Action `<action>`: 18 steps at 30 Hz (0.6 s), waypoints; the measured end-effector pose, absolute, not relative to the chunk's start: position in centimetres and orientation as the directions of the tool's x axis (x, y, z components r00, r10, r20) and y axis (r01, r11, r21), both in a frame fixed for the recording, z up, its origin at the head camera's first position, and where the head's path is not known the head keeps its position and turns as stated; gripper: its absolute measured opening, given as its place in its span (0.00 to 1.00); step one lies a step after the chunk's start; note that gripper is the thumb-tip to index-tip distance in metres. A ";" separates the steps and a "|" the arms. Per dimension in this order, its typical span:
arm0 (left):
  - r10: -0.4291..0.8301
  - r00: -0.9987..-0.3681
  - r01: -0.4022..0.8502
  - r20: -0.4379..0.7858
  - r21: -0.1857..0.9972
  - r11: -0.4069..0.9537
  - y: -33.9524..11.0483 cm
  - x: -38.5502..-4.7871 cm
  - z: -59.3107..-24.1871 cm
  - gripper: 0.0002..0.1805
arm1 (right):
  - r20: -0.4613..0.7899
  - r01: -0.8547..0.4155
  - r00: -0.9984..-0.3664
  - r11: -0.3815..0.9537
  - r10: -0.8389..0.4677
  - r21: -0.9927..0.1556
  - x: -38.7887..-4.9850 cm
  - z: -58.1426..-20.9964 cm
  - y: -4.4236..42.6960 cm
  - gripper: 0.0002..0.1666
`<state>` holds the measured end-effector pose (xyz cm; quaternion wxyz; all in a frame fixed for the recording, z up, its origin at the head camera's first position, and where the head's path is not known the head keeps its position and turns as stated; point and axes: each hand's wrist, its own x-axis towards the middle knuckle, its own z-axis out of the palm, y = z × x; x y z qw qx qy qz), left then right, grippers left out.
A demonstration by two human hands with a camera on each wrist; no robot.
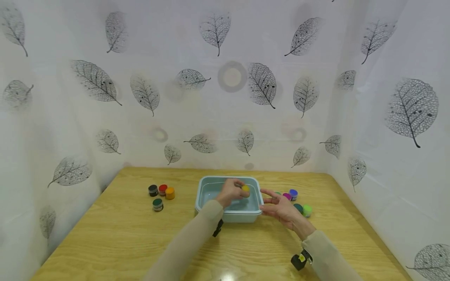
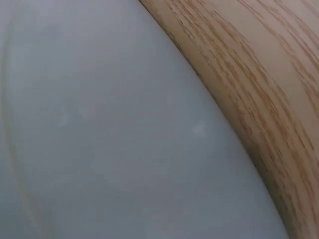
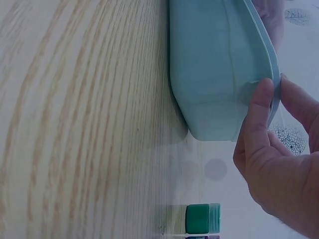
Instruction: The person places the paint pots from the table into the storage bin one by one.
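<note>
1. Pale blue rectangular plastic basin (image 1: 228, 217) is standing on the wood-grained table (image 1: 116, 234), its front wall facing the person.
2. Right hand (image 1: 283, 210) is gripping the basin's right rim between thumb and fingers, the rest of the palm staying clear of the wall.
3. Left hand (image 1: 231, 191) is reaching over the basin's interior, its fingers curling closely around a small round yellow jar (image 1: 245, 188); whether that jar is touching the basin's floor, I cannot tell.
4. Beside the right hand, a small round lime-green jar (image 1: 307, 211) and a dark teal one (image 1: 298, 208) are sitting nearer; magenta (image 1: 286, 196) and blue-violet (image 1: 293, 194) ones are sitting behind.
5. Left of the basin, a small dark green jar (image 1: 158, 205) is sitting in front of orange (image 1: 170, 193), black (image 1: 152, 190) and red (image 1: 163, 189) ones.
6. Farthest back, a white leaf-printed curtain (image 1: 225, 113) is hanging.
</note>
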<state>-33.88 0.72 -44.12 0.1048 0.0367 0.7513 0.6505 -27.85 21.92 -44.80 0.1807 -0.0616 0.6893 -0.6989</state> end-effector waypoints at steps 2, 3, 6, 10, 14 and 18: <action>0.180 -0.975 -0.099 -0.127 0.983 0.156 0.9 -34.0 -44.2 0.21 | -0.159 0.162 -0.927 0.019 -0.341 -0.987 -27.7 -44.7 22.0 0.45; 0.175 -0.976 -0.102 -0.130 0.982 0.160 1.0 -34.1 -44.3 0.20 | -0.156 0.159 -0.927 0.020 -0.342 -0.987 -27.6 -44.6 22.0 0.45; 0.156 -0.980 -0.094 -0.126 0.976 0.195 1.1 -34.2 -44.2 0.20 | -0.154 0.153 -0.929 0.030 -0.336 -0.988 -27.6 -44.4 21.9 0.45; 0.143 -0.981 -0.097 -0.134 0.966 0.240 1.0 -34.2 -44.3 0.20 | -0.164 0.157 -0.934 0.048 -0.318 -0.986 -27.7 -44.4 21.8 0.45; 0.131 -0.980 -0.105 -0.148 0.953 0.285 1.0 -34.1 -44.5 0.21 | -0.176 0.168 -0.936 0.050 -0.306 -0.984 -27.8 -44.4 21.6 0.45; 0.119 -0.983 -0.088 -0.138 0.932 0.350 1.0 -34.0 -44.7 0.21 | -0.180 0.175 -0.937 0.044 -0.299 -0.984 -27.8 -44.5 21.6 0.45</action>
